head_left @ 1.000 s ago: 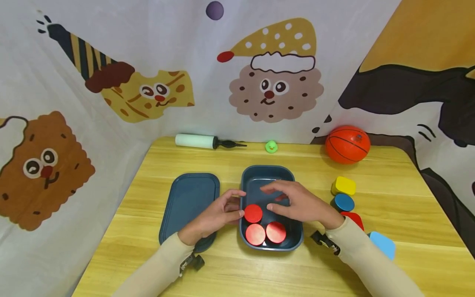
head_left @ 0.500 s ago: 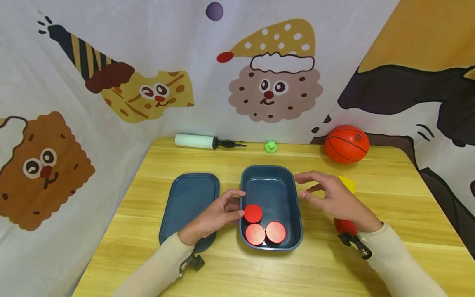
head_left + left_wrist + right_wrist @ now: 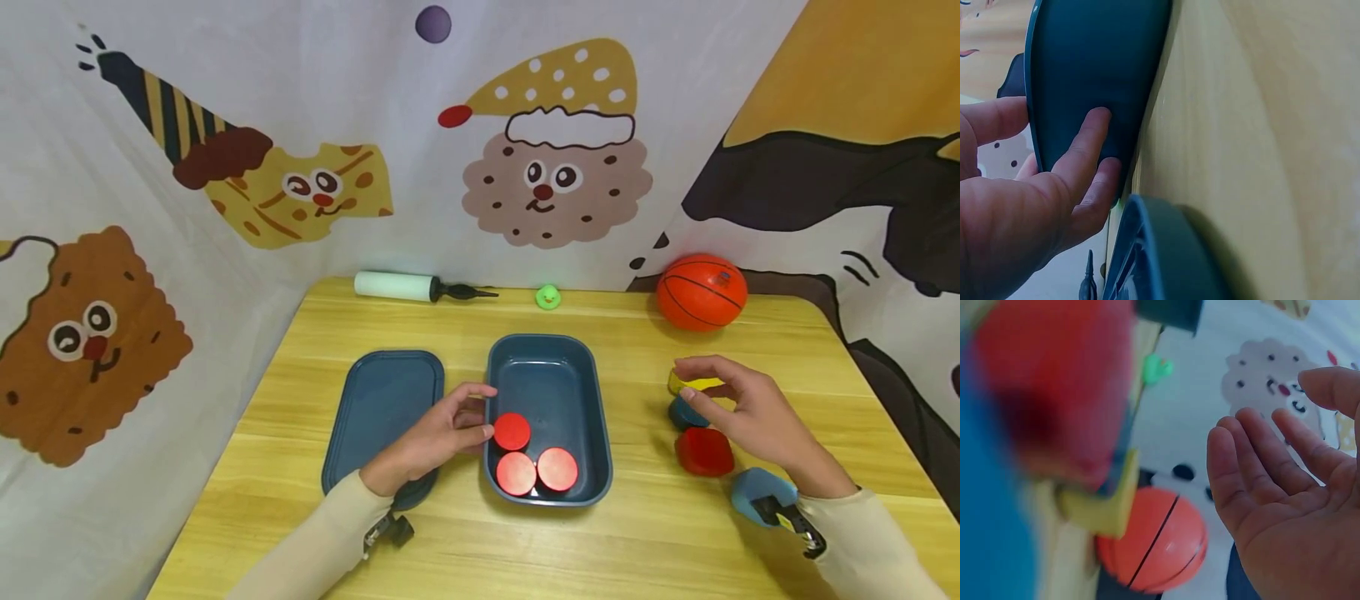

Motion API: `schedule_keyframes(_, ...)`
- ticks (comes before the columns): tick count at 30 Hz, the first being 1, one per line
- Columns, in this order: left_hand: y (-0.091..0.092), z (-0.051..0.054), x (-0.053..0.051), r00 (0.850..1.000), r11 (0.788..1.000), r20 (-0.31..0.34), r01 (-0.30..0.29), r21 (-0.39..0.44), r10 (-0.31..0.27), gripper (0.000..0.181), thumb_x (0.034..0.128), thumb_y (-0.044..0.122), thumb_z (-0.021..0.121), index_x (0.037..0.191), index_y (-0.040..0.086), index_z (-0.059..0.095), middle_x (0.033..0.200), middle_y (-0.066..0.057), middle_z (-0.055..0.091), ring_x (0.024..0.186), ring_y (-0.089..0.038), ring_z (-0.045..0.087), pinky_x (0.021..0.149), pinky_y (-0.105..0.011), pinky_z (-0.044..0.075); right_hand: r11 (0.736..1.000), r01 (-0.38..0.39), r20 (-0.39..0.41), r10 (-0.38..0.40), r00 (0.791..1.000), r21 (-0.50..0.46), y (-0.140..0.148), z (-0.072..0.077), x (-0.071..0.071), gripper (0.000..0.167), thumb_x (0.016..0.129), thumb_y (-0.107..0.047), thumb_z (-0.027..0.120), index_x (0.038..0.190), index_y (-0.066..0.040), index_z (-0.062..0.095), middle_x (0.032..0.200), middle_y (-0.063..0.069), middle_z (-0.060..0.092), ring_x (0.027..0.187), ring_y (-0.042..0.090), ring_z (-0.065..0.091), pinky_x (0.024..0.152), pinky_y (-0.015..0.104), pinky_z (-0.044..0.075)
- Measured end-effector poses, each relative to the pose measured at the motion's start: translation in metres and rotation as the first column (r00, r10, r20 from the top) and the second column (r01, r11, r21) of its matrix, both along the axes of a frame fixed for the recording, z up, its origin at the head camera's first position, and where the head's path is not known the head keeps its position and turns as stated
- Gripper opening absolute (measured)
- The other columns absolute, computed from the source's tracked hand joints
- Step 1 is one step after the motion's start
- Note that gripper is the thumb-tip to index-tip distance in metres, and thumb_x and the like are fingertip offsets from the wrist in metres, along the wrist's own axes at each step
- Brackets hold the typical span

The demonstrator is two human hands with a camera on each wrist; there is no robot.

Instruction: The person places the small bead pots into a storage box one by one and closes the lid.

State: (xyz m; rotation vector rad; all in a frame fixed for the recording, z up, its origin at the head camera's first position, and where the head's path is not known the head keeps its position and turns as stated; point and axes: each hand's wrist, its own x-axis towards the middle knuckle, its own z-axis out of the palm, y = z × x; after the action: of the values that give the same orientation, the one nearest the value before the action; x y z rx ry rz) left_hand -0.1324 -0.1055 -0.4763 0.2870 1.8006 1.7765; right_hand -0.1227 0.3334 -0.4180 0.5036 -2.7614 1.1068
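A dark blue rectangular box (image 3: 555, 400) stands open on the table, with three red discs (image 3: 557, 469) grouped at its near left. My left hand (image 3: 435, 429) rests against the box's left side; in the left wrist view the fingers (image 3: 1088, 140) touch its outer wall. Over the row of blocks at the right hovers my right hand (image 3: 750, 408), fingers loosely bent and nothing held. Below it are a yellow block (image 3: 678, 382), a blue round block (image 3: 684, 412), a red block (image 3: 705, 452) and a light blue block (image 3: 750, 492). The hand partly hides the yellow and blue ones.
A dark blue lid (image 3: 382, 400) lies left of the box, partly under my left hand. Along the back edge are a hand pump (image 3: 397, 286), a green duck (image 3: 548, 297) and an orange basketball (image 3: 702, 292). A printed cloth (image 3: 420, 192) hangs behind the table.
My right hand has moved right, from over the box to over the blocks. My left hand, the box and the red discs have stayed put.
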Motion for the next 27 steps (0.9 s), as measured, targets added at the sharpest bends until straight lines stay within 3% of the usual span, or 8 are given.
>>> schedule_keyframes(7, 0.000, 0.000, 0.000, 1.000, 1.000, -0.003, 0.006, 0.007, -0.006, 0.059, 0.1043, 0.007, 0.066, 0.157, 0.007, 0.038, 0.153, -0.029, 0.044, 0.122, -0.024, 0.064, 0.094, -0.038, 0.062, 0.991, 0.122, 0.045, -0.125, 0.991, 0.056, 0.033, -0.008, 0.017, 0.035, 0.101, -0.015, 0.074, 0.134, -0.009, 0.067, 0.128, 0.012, 0.071, 0.107, -0.017, 0.055, 0.085, 0.000, 0.046)
schedule_keyframes(14, -0.001, -0.001, 0.000, 1.000, 1.000, -0.003, 0.001, 0.002, -0.001, 0.059, 0.1042, 0.007, 0.066, 0.157, 0.007, 0.039, 0.153, -0.028, 0.045, 0.121, -0.025, 0.064, 0.094, -0.038, 0.062, 0.984, 0.163, 0.044, -0.166, 0.985, 0.070, 0.058, -0.010, 0.031, 0.035, 0.102, -0.017, 0.073, 0.134, -0.007, 0.066, 0.122, -0.026, 0.061, 0.107, -0.020, 0.053, 0.083, -0.001, 0.044)
schedule_keyframes(17, -0.001, -0.002, 0.000, 1.000, 1.000, -0.004, 0.002, 0.000, -0.002, 0.059, 0.1042, 0.007, 0.066, 0.157, 0.007, 0.039, 0.154, -0.028, 0.044, 0.122, -0.026, 0.064, 0.094, -0.038, 0.063, 0.984, 0.167, 0.036, -0.170, 0.985, 0.068, 0.066, -0.015, 0.038, 0.034, 0.100, -0.014, 0.075, 0.133, -0.006, 0.067, 0.120, -0.033, 0.059, 0.106, -0.021, 0.054, 0.082, -0.001, 0.045)
schedule_keyframes(20, -0.001, -0.002, 0.000, 1.000, 1.000, -0.002, 0.004, 0.002, -0.004, 0.059, 0.1043, 0.008, 0.066, 0.157, 0.007, 0.039, 0.154, -0.028, 0.044, 0.123, -0.026, 0.064, 0.094, -0.039, 0.063, 0.981, 0.176, 0.050, -0.180, 0.982, 0.081, 0.072, -0.022, 0.045, 0.034, 0.099, -0.013, 0.076, 0.131, -0.005, 0.067, 0.120, -0.027, 0.062, 0.106, -0.022, 0.052, 0.080, 0.000, 0.045)
schedule_keyframes(25, -0.001, -0.001, 0.001, 1.000, 1.000, -0.001, 0.002, 0.002, -0.002, 0.059, 0.1042, 0.007, 0.066, 0.157, 0.007, 0.039, 0.154, -0.028, 0.044, 0.123, -0.026, 0.064, 0.095, -0.039, 0.063, 0.975, 0.187, 0.138, -0.203, 0.969, 0.123, 0.080, -0.035, 0.057, 0.038, 0.100, -0.019, 0.076, 0.134, -0.004, 0.065, 0.127, 0.011, 0.070, 0.105, -0.025, 0.048, 0.076, 0.002, 0.046)
schedule_keyframes(27, -0.001, 0.000, 0.001, 1.000, 1.000, -0.002, 0.003, 0.002, -0.003, 0.059, 0.1042, 0.007, 0.066, 0.157, 0.007, 0.039, 0.155, -0.028, 0.044, 0.124, -0.026, 0.064, 0.095, -0.039, 0.063, 0.970, 0.194, 0.180, -0.219, 0.959, 0.147, 0.082, -0.040, 0.063, 0.042, 0.101, -0.024, 0.075, 0.136, -0.004, 0.063, 0.130, 0.020, 0.068, 0.104, -0.027, 0.046, 0.074, 0.004, 0.047)
